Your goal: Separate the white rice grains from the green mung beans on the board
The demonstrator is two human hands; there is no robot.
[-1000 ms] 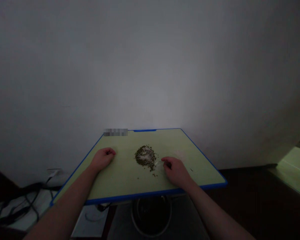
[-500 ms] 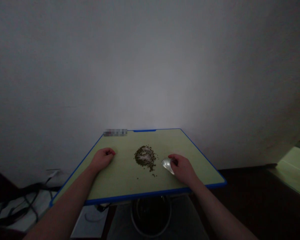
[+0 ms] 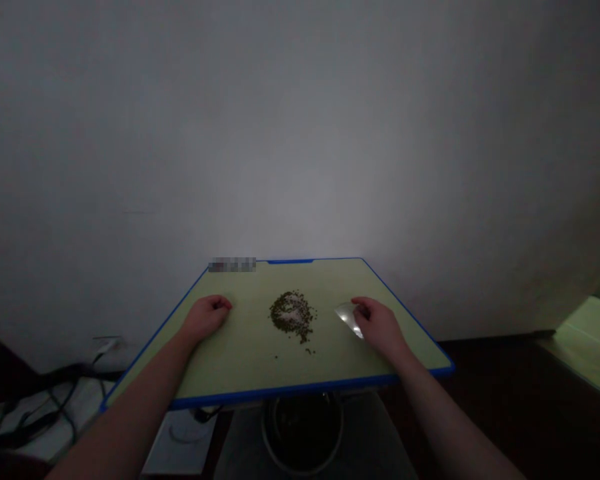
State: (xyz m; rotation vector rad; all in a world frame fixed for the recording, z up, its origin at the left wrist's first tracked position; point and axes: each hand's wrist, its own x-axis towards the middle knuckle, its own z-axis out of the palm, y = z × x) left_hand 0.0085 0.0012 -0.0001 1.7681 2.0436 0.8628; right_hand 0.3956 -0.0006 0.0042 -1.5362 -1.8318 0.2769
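A loose pile of small dark-green beans (image 3: 285,321), with whitish grains over its middle, lies on the pale yellow-green tabletop (image 3: 250,367). To the left of it my left hand (image 3: 206,317) rests on the surface, fingers curled in and nothing seen in them. On the other side, my right hand (image 3: 380,327) grips a shiny, pale, half-round scraper (image 3: 348,316) between thumb and fingers. Its curved edge points toward the pile, a gap away. The part inside my hand is hidden. A few stray beans (image 3: 310,351) lie in front of the pile.
The tabletop has a blue rim (image 3: 290,390) and stands against a grey wall (image 3: 300,153). Below its front edge is a dark round pot (image 3: 303,433). Black cables (image 3: 60,393) run at the lower left, and a pale box-like object (image 3: 183,443) sits under the table.
My right hand has moved right and slightly away from me with the scraper, widening the gap to the pile. My left hand and the pile look unchanged.
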